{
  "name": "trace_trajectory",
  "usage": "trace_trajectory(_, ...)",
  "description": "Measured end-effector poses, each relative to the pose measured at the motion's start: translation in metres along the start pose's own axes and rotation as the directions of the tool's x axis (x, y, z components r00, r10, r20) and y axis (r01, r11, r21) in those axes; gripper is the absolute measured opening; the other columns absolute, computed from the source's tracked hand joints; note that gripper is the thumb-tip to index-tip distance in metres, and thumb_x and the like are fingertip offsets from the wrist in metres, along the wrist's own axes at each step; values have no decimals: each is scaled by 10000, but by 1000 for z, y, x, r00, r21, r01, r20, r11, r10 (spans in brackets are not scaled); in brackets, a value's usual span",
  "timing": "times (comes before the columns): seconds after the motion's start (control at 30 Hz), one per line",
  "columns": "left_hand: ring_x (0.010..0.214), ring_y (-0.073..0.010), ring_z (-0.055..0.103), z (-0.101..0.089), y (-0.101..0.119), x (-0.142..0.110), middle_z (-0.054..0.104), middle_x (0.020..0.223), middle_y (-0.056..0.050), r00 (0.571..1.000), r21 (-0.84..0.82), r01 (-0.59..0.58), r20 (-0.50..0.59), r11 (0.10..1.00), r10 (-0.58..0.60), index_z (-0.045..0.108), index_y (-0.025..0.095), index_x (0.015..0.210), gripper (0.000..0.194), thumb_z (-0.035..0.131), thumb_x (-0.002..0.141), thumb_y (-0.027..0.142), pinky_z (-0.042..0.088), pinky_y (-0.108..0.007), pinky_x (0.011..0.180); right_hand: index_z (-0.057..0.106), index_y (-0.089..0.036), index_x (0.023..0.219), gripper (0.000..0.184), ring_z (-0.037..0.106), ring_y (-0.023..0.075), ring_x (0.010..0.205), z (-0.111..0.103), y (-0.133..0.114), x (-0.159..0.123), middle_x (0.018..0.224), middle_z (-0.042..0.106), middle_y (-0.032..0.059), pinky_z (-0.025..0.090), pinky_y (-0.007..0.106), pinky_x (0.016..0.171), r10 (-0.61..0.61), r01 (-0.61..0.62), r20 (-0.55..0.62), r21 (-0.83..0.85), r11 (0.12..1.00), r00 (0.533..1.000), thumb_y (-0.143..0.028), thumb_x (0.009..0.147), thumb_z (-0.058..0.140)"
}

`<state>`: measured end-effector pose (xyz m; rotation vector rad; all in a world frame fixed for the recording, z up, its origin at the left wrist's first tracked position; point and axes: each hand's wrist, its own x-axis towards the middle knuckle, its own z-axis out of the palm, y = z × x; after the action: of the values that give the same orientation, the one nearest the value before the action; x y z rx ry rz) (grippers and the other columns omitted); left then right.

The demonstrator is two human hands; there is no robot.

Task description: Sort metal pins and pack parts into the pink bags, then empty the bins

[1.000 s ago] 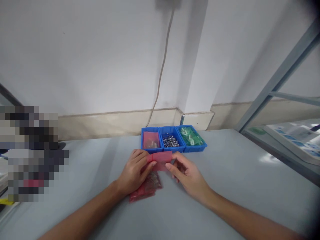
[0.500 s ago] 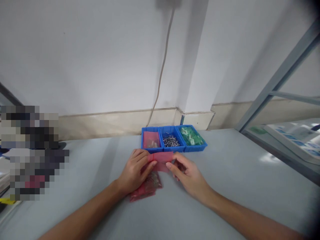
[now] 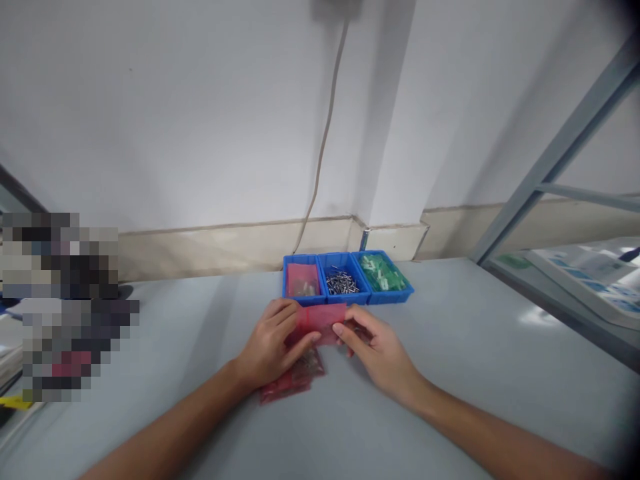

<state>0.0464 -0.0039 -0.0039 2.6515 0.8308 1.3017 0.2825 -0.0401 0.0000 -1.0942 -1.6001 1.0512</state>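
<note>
Between my two hands is a translucent pink plastic bag (image 3: 323, 317), held just above the table. My left hand (image 3: 273, 343) grips its left end, thumb lying along the front. At the right end, my right hand (image 3: 373, 343) pinches the bag between thumb and fingers. What the right fingers cover behind the bag is partly hidden. Below my left hand lies a small stack of filled pink bags (image 3: 295, 380), partly covered by that hand; small parts show through the plastic.
Three blue bins stand side by side near the wall: one with pink bags (image 3: 303, 277), one with small metal pins (image 3: 343, 281), one with green bags (image 3: 383, 272). A grey metal frame (image 3: 510, 207) rises at right. A blurred-out person is at far left.
My left thumb has lifted and stretched to the right, and the pink bag's front now lies flatter and more open to view. The stack and bins have stayed put.
</note>
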Motion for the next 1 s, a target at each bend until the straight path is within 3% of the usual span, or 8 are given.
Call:
trace_trajectory(0.2, 1024, -248, 646, 1, -1, -1, 732, 993, -90, 1000, -5, -3, -8, 1000, 3, 697, 180, 1076, 108, 662, 1025, 269, 570, -433, 941, 655, -230, 877, 294, 616, 184, 771, -2, -1, 1, 831, 621, 5, 537, 310, 703, -38, 37, -25, -33, 999, 999, -471, 1042, 621)
trace_trajectory(0.43, 1071, -253, 634, 4, -5, -2, 733, 1063, -83, 999, -12, -31, -17, 999, 30, 666, 200, 1139, 166, 723, 990, 246, 576, -455, 969, 718, -242, 1045, 255, 653, 208, 866, -1, 0, -1, 989, 673, 45, 578, 325, 719, -29, 29, 2, 15, 999, 1000, -479, 1037, 626)
trace_trajectory(0.73, 1080, -246, 622, 5, -5, -4, 728, 1048, -74, 1000, -16, -4, -15, 1000, 4, 668, 192, 1111, 109, 693, 1015, 236, 579, -440, 959, 688, -252, 1116, 186, 655, 224, 984, -1, -6, 0, 1068, 691, 42, 531, 355, 891, -67, 68, 11, -52, 996, 998, -415, 1051, 625)
trace_trajectory(1.0, 1038, -234, 630, 6, -5, -4, 721, 1023, -65, 1000, -19, -7, -7, 1000, 7, 672, 189, 1066, 80, 688, 1024, 255, 571, -425, 945, 707, -246, 1120, 151, 614, 202, 919, -2, -4, 1, 1023, 648, 32, 498, 331, 840, -99, 102, 37, -97, 990, 994, -356, 1061, 621)
